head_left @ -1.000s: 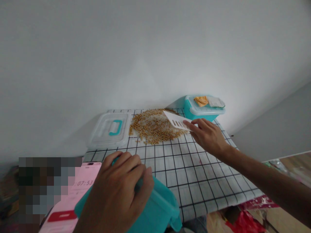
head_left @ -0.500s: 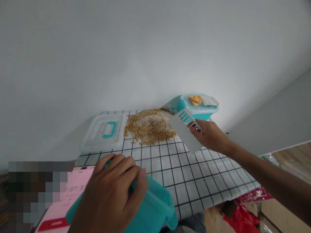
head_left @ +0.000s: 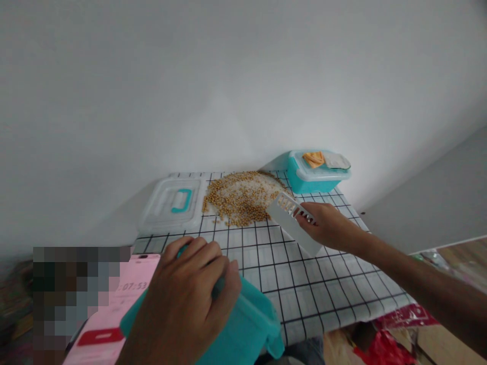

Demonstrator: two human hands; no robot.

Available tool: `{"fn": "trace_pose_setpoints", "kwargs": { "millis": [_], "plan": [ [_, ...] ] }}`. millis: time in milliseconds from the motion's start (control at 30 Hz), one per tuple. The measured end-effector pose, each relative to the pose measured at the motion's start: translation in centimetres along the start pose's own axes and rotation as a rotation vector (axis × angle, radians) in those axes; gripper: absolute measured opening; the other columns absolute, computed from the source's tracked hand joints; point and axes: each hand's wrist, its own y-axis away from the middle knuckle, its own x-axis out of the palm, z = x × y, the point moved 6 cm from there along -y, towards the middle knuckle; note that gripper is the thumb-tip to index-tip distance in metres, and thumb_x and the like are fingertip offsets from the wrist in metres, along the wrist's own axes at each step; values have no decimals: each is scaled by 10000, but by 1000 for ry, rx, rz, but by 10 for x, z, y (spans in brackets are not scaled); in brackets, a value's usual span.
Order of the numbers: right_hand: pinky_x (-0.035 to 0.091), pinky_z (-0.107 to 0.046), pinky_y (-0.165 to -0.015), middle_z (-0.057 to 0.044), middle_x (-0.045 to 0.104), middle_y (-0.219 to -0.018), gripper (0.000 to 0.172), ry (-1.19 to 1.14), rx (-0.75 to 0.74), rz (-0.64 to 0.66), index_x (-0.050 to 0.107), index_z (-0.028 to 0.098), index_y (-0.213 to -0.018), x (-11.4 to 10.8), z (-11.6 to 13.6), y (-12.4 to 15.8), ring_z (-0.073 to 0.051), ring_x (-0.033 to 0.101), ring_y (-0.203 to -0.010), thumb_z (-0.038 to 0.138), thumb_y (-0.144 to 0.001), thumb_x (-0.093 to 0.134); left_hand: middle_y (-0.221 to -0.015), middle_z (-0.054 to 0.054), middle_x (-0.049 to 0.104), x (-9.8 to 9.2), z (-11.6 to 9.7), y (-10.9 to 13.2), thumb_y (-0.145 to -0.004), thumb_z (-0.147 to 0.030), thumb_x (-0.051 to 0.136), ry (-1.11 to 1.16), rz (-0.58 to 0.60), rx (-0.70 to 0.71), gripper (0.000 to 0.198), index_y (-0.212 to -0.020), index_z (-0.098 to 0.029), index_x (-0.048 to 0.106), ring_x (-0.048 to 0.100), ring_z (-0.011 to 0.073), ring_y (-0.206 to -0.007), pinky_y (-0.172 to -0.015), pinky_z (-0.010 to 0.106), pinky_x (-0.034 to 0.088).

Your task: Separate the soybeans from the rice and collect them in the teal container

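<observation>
My right hand (head_left: 329, 225) grips a white plastic slotted board (head_left: 291, 218), its far edge tilted down beside a pile of yellow beans and white grains (head_left: 240, 196) spread on the grid-patterned table (head_left: 297, 274). At the table's near edge my left hand (head_left: 182, 304) is closed over the rim of a teal plastic box (head_left: 247, 329).
A clear lid with a teal handle (head_left: 173, 203) lies left of the pile. A second teal box (head_left: 317, 170) with a clear lid and an orange item stands at the far right corner by the wall. A pink phone (head_left: 114, 309) lies at the near left. Red packaging (head_left: 384, 350) lies below the table's right edge.
My right hand lifted the white board off the pile, turned it upright, then lowered it to the pile's near right edge. My left hand stayed on the teal box.
</observation>
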Motion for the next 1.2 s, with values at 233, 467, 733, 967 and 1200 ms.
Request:
{"fn": "trace_pose_setpoints", "kwargs": {
  "millis": [233,467,733,967,1200],
  "plan": [
    [331,-272,-587,-33,648,-764,179,10,-39,13,554,192,-824,6,11,-3,-132,536,-621,250,-965,461,-743,12,533,2,1,-2,-936,-267,482,12,6,-16,212,-734,-226,535,465,220,-790,-858,499,341],
    [336,-279,-611,-34,637,-791,159,47,-59,5,550,188,-849,7,19,-5,-137,537,-655,243,-965,457,-747,12,517,1,0,-2,-941,-268,485,20,8,-14,222,-727,-230,528,457,228,-790,-828,504,344],
    [366,-297,-647,-55,652,-882,154,106,-106,30,570,179,-919,16,40,-4,-156,581,-729,229,-979,437,-756,14,520,2,-1,0,-944,-270,485,13,16,-11,216,-737,-232,532,462,229,-798,-844,511,349],
    [367,-307,-639,-52,652,-885,139,98,-94,8,564,192,-931,10,40,7,-166,585,-733,232,-980,440,-754,16,521,1,-1,-2,-947,-284,483,8,19,-11,232,-726,-231,529,464,228,-798,-862,522,347],
    [345,-302,-609,-35,640,-800,106,-13,56,-11,517,206,-903,2,24,30,-163,568,-669,220,-974,440,-735,12,509,-1,-1,0,-945,-285,479,10,0,-4,240,-713,-235,516,466,230,-786,-856,526,356]
  ]
}}
